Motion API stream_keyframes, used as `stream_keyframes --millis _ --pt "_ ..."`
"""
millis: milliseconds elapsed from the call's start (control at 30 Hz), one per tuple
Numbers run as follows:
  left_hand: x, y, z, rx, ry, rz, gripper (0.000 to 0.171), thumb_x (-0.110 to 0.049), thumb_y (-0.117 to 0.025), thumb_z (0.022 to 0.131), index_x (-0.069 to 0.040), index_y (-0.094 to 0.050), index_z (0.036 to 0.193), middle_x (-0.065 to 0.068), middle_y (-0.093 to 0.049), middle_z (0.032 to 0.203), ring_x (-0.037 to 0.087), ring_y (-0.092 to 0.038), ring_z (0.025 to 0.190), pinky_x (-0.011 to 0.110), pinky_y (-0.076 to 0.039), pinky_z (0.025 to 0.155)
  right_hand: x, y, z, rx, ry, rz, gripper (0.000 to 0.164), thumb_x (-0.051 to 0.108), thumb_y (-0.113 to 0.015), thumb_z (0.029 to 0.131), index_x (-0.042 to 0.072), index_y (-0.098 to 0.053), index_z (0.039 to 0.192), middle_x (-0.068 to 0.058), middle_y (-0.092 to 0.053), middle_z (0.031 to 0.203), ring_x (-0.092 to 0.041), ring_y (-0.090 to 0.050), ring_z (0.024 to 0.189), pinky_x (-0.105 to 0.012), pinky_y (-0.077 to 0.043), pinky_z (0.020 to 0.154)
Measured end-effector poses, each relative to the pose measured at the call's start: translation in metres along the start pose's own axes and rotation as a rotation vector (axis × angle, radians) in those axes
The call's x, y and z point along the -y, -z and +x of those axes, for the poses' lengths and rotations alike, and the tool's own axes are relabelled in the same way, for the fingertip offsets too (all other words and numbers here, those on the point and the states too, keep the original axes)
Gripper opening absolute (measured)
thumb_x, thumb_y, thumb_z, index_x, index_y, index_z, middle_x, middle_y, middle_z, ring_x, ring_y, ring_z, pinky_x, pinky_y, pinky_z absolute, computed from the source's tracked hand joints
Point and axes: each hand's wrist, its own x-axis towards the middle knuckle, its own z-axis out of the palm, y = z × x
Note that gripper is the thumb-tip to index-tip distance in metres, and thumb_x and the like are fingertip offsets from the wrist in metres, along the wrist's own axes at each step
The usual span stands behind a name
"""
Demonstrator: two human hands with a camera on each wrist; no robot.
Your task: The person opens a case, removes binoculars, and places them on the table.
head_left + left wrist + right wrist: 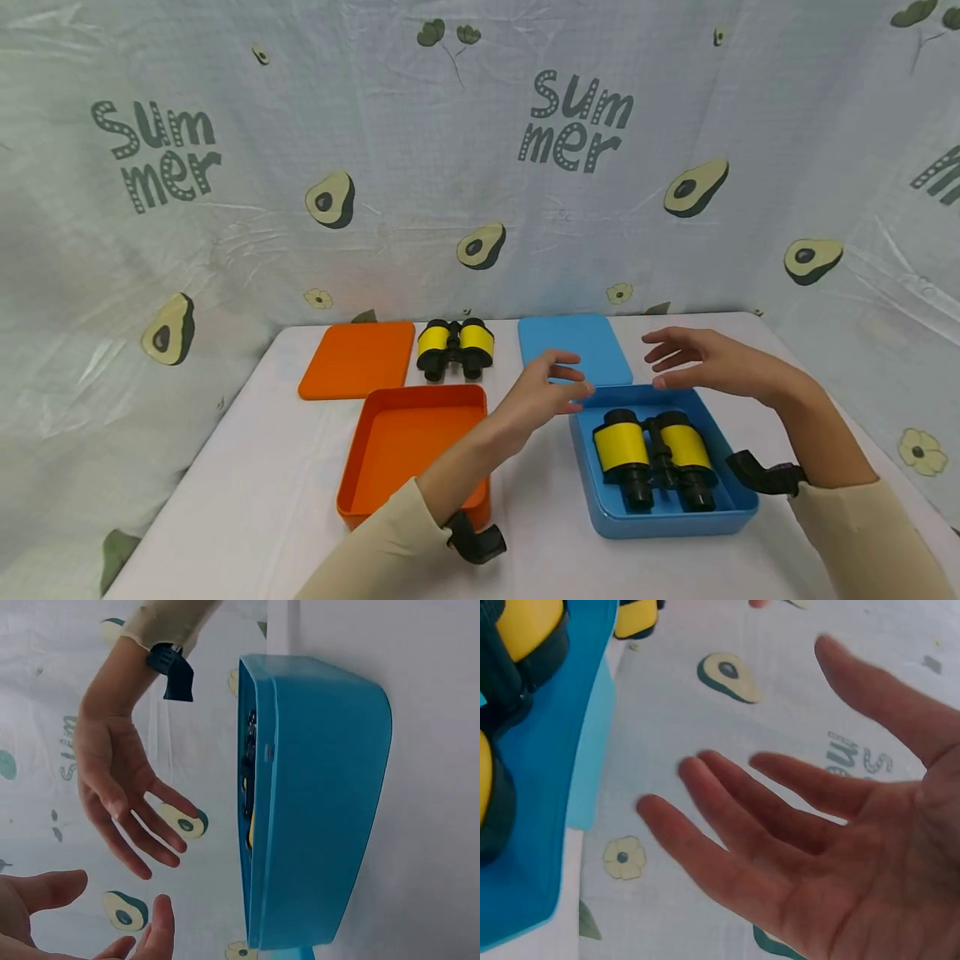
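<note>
A pair of yellow and black binoculars (660, 454) lies in the blue box (667, 525), whose top is uncovered. My left hand (551, 383) hovers over the box's far left corner, fingers spread loosely, holding nothing. Above the far right corner, my right hand (708, 362) is raised with its palm turned inward and nothing in it. In the right wrist view the fingers of the right hand (780, 832) are extended and apart, beside the box's rim (577, 772). The left wrist view shows the blue box (322, 802) from its side, with both hands above it.
Behind the box lies a flat blue lid (573, 342). To the left stand an orange box (352, 467), with no lid on it, and a flat orange lid (360, 358). A second pair of binoculars (455, 346) sits at the table's back edge, before a patterned cloth (405, 167).
</note>
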Motion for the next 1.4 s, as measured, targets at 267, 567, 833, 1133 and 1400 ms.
stream_keyframes --millis 267,567,833,1133,1400 --pt "0.015 -0.020 -0.010 0.079 0.063 -0.088 0.051 -0.020 -0.069 0.101 -0.007 -0.050 0.146 0.013 -0.060 0.140 0.024 -0.069 0.117 0.039 -0.059 0.102 -0.006 -0.009 -0.008 0.131 -0.084 0.124 0.073 0.033 -0.071 0.097 0.001 -0.038 0.154 -0.028 -0.047 0.153 -0.036 -0.059 0.129 -0.049 -0.060 0.097" --pt "0.019 -0.030 -0.013 0.119 0.123 -0.185 0.058 -0.024 -0.069 0.100 -0.010 -0.045 0.151 0.014 -0.058 0.144 0.030 -0.061 0.129 0.050 -0.052 0.111 -0.008 -0.017 -0.009 0.186 -0.190 0.131 0.082 0.039 -0.073 0.096 -0.002 -0.034 0.156 -0.032 -0.043 0.154 -0.044 -0.055 0.132 -0.055 -0.059 0.095" --pt "0.021 -0.041 -0.012 0.088 0.195 -0.174 0.067 -0.025 -0.073 0.096 -0.013 -0.042 0.154 0.015 -0.048 0.154 0.034 -0.055 0.132 0.060 -0.045 0.115 -0.015 -0.024 -0.007 0.159 -0.314 0.091 0.087 0.052 -0.065 0.099 -0.003 -0.030 0.157 -0.038 -0.035 0.156 -0.049 -0.054 0.129 -0.056 -0.061 0.089" --pt "0.022 -0.063 -0.006 0.067 0.261 -0.226 0.082 -0.023 -0.075 0.093 -0.013 -0.030 0.161 0.016 -0.028 0.167 0.037 -0.041 0.144 0.070 -0.034 0.117 -0.027 -0.030 -0.004 0.178 -0.401 0.097 0.093 0.055 -0.060 0.100 -0.007 -0.024 0.158 -0.040 -0.028 0.159 -0.055 -0.047 0.132 -0.060 -0.060 0.086" --pt "0.022 -0.081 -0.002 -0.010 0.337 -0.303 0.104 -0.023 -0.078 0.088 -0.006 -0.010 0.166 0.019 -0.008 0.172 0.043 -0.019 0.155 0.074 -0.012 0.124 -0.031 -0.035 0.002 0.197 -0.403 0.090 0.084 0.050 -0.062 0.100 -0.004 -0.031 0.157 -0.038 -0.030 0.158 -0.052 -0.048 0.130 -0.060 -0.059 0.087"
